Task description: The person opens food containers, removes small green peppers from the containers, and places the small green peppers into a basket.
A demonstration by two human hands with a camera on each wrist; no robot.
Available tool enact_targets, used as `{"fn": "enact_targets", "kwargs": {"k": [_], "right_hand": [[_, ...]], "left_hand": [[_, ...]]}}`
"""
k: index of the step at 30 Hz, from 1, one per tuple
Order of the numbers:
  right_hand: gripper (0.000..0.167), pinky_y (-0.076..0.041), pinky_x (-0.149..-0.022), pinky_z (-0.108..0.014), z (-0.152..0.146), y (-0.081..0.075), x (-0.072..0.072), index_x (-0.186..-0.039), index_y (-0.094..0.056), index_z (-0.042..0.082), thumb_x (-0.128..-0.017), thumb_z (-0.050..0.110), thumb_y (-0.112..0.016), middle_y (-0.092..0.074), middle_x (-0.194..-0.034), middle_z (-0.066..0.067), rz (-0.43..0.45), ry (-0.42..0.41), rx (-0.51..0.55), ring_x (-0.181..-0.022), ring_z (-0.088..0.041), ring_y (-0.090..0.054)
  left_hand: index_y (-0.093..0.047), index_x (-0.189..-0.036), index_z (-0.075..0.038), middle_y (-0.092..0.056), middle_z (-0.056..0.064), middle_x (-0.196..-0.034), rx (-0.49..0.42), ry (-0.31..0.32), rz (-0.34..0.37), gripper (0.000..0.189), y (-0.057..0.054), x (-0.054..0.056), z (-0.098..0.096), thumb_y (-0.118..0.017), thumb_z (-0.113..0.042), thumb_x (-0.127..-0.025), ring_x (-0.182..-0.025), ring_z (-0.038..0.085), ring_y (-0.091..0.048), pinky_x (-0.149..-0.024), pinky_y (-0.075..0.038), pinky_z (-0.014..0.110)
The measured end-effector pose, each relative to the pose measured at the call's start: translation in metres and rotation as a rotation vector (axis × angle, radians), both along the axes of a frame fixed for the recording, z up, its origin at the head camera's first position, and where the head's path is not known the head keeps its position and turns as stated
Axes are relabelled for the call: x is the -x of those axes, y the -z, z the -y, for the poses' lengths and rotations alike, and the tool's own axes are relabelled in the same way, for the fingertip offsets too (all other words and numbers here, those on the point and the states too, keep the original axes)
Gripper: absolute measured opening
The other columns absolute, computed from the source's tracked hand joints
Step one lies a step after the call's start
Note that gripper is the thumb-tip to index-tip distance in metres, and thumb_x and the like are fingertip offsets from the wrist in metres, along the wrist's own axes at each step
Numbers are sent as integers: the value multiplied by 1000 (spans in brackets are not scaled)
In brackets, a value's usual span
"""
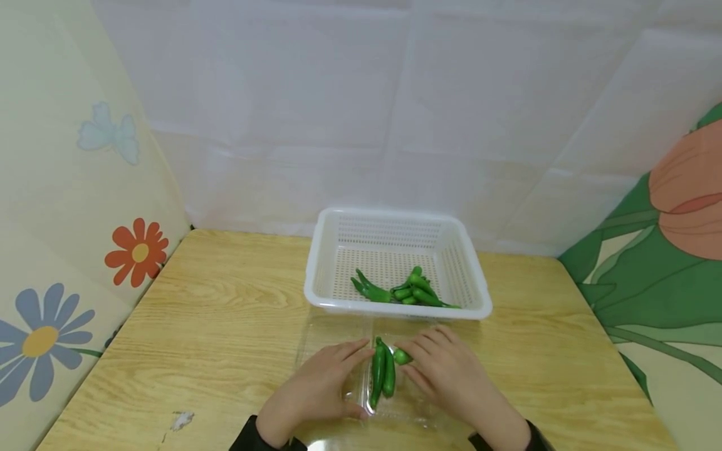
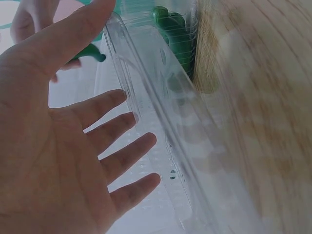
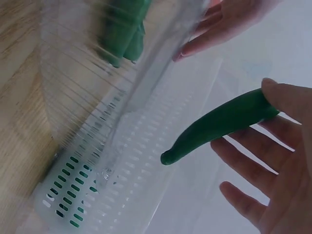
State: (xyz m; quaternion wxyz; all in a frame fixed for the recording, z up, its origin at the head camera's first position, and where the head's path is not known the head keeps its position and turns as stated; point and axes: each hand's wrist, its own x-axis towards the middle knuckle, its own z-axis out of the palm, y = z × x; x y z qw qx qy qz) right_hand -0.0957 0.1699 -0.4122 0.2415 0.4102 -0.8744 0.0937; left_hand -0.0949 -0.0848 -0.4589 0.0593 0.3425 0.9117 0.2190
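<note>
A clear plastic clamshell box (image 1: 414,410) lies opened out on the table, with two green chili peppers (image 1: 378,376) side by side in its right half. My right hand (image 1: 451,373) pinches another green chili pepper (image 3: 219,119) between thumb and fingers, held above the box. Its narrow tip points away from the palm in the right wrist view. My left hand (image 1: 318,385) is at the middle fold of the box, fingers extended and spread. In the left wrist view its thumb and fingertips (image 2: 129,117) are at the clear plastic edge.
Just behind the box stands a white perforated plastic basket (image 1: 482,294) with several green chili peppers (image 1: 420,291) at its front. The wooden table (image 1: 225,300) is bounded by a white sheet (image 1: 293,125) behind and flower-patterned panels at both sides.
</note>
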Motion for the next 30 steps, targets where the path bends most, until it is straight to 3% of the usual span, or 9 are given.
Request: {"fn": "enact_targets", "kwargs": {"k": [4, 15, 21, 30], "right_hand": [[53, -51, -91, -45, -1, -5, 2, -115, -70, 8, -107, 44, -32, -71, -103, -1, -41, -13, 70, -95, -21, -64], [38, -48, -86, -45, 6, -14, 13, -110, -71, 1, -104, 32, -49, -71, -104, -10, -214, -54, 300, -92, -29, -65], [39, -49, -86, -44, 6, -17, 18, -111, -70, 0, -103, 32, -50, -71, -104, -11, -231, -22, 358, -92, -29, -65], [39, -51, -86, -44, 1, -18, 32, -113, -69, 0, -102, 33, -50, -71, -108, -13, -226, 12, 385, -94, -30, -66]], "left_hand": [[-42, -151, -17, -38, 2, -156, 0, -1, 3, 95, 0, 0, -1, -81, -55, -73, -138, 25, -41, -113, -36, 45], [-44, -150, -17, -39, 2, -155, 11, 3, -18, 94, -2, 0, -2, -82, -55, -73, -137, 24, -42, -113, -37, 44], [-44, -149, -16, -40, 4, -155, 3, 3, -31, 95, -2, -1, -2, -82, -55, -72, -137, 25, -43, -112, -37, 45], [-46, -148, -14, -43, 4, -152, 5, 6, -111, 95, -1, -4, -2, -83, -54, -70, -134, 24, -46, -111, -39, 45]]}}
